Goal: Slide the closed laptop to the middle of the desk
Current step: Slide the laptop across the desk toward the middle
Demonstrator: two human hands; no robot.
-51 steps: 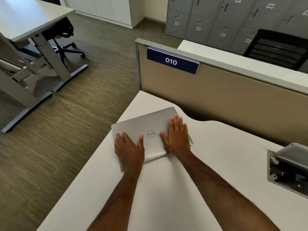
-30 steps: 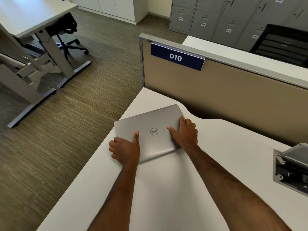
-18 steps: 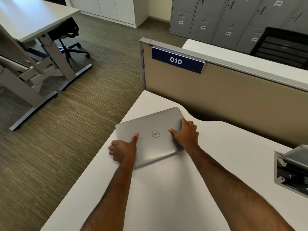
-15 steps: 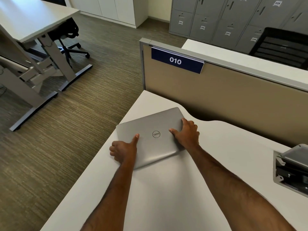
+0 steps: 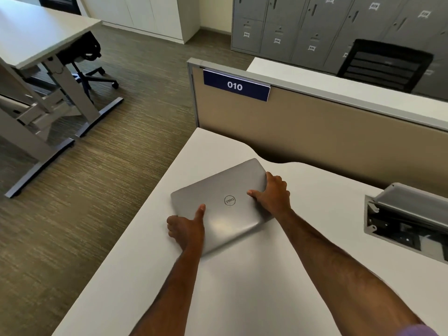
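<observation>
From the head camera, a closed silver laptop [image 5: 223, 202] lies flat on the white desk [image 5: 254, 287], turned at an angle and near the desk's left edge — well left of the cable box [image 5: 407, 219] sunk into the desktop on the right. The left hand [image 5: 186, 229] clamps the laptop's near left corner, thumb on the lid, fingers curled around the edge. The right hand [image 5: 274, 195] grips the right side, thumb pressed on the lid near the round logo, fingers wrapped over the far right edge. Behind the desk stands a tan divider [image 5: 315, 132] with a blue sign [image 5: 235, 85] reading 010 — grey lockers [image 5: 303, 25] line the wall beyond.
</observation>
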